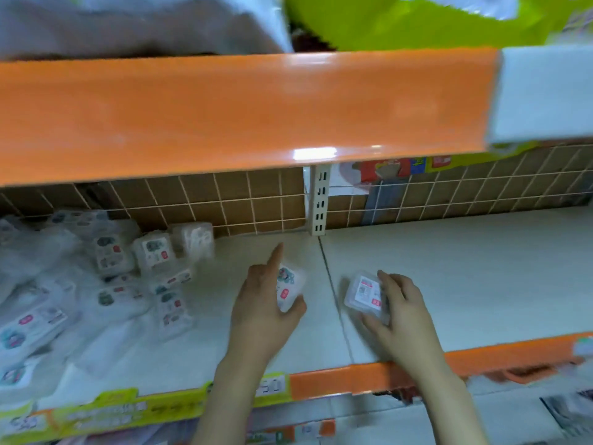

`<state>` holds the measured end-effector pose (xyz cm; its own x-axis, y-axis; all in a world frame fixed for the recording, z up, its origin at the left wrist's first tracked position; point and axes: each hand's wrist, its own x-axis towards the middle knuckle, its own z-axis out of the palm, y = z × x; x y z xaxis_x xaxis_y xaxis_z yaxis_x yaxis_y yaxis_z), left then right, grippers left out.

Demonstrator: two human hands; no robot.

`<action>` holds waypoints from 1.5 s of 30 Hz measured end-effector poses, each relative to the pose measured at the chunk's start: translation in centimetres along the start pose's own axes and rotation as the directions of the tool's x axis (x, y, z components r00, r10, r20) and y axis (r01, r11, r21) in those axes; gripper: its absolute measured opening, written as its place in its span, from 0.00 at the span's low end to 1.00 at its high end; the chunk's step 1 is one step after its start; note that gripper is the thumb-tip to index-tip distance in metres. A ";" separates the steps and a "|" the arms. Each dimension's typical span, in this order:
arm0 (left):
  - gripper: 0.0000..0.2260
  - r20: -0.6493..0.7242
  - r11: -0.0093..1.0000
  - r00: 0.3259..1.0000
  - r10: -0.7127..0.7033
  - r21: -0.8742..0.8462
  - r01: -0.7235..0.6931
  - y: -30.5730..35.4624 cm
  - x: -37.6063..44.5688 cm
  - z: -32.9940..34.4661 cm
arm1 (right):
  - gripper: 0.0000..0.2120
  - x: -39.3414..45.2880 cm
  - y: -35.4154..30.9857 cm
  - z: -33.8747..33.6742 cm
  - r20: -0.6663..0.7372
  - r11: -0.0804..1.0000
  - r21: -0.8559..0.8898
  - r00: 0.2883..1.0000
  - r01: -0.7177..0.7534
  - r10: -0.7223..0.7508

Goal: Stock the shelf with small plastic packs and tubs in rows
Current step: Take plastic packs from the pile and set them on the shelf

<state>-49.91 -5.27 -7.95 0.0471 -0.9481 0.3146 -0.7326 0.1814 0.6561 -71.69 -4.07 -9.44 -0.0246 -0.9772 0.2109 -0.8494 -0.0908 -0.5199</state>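
Observation:
My left hand grips a small clear plastic pack with a green and red label, forefinger stretched out toward the back of the white shelf. My right hand holds a second clear pack with a white and red label, just right of the shelf's seam. Both hands hover low over the shelf's middle. To the left, several similar packs stand upright near the back, and more lie flat in a loose pile.
An orange shelf edge overhangs above. A brown back panel with a white wire grid and a slotted white upright close the rear. The shelf's front lip is orange with a price label. The right half of the shelf is bare.

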 end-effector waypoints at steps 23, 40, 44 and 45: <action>0.43 -0.052 0.978 0.986 -0.160 -0.146 0.151 3.6 -3.8 3.0 | 0.30 -0.1 4.9 -3.2 -0.046 0.993 0.085 0.996 0.085 -0.081; 0.32 -0.008 0.990 0.999 -0.050 -0.135 0.049 17.2 -3.0 15.8 | 0.37 1.7 20.0 -12.6 0.041 0.987 0.147 0.997 0.062 -0.069; 0.31 -0.046 0.988 0.998 -0.052 -0.150 0.045 21.5 -3.9 20.4 | 0.27 1.4 24.9 -15.4 0.009 0.990 0.103 0.995 0.100 -0.101; 0.32 -0.065 0.988 0.996 -0.055 -0.145 0.045 22.4 -4.1 21.1 | 0.24 1.4 25.7 -16.0 -0.010 0.989 0.103 0.994 0.108 -0.108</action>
<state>-80.79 -2.81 -9.05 0.1316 -0.9374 0.3223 -0.6236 0.1745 0.7620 -101.96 -4.66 -9.23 0.0623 -0.9598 0.2738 -0.7883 -0.2155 -0.5763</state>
